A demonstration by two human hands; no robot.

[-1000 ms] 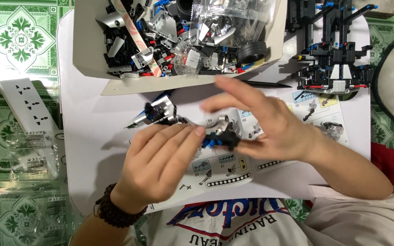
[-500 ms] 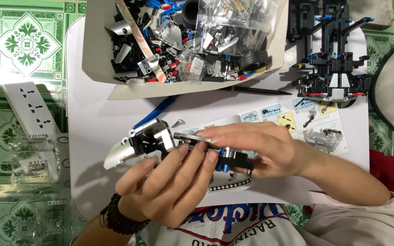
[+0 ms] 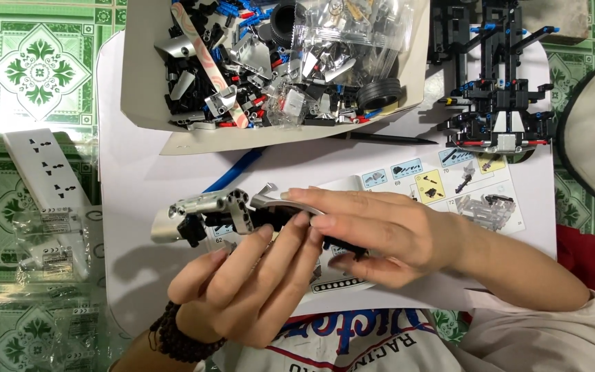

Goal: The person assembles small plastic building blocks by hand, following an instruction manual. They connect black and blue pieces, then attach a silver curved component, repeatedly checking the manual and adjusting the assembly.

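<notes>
— What are the two hands gripping?

— Both are closing on one silver-and-black brick assembly (image 3: pixel 232 213). The left hand (image 3: pixel 249 289) is coming up from below, its fingers (image 3: pixel 290 244) pressing against the dark underside. The right hand (image 3: pixel 387 234) is lying across the other end, fingers (image 3: pixel 315 200) curling over the top and pinching the black part.

— Where is the assembly sitting?

— It is being held just above the white tabletop (image 3: pixel 132 165), its silver nose sticking out past the left fingers. An instruction sheet (image 3: pixel 449 182) is lying under and beyond the right fingers.

— What is lying beyond the fingers?

— A cardboard box (image 3: pixel 142 83) of loose parts, with a blue stick (image 3: pixel 232 172) poking out between it and the assembly. A black partly built frame (image 3: pixel 494 103) is standing beyond the right wrist, well apart. A white power strip (image 3: pixel 39 169) is lying far off to the left hand's outer side.
</notes>
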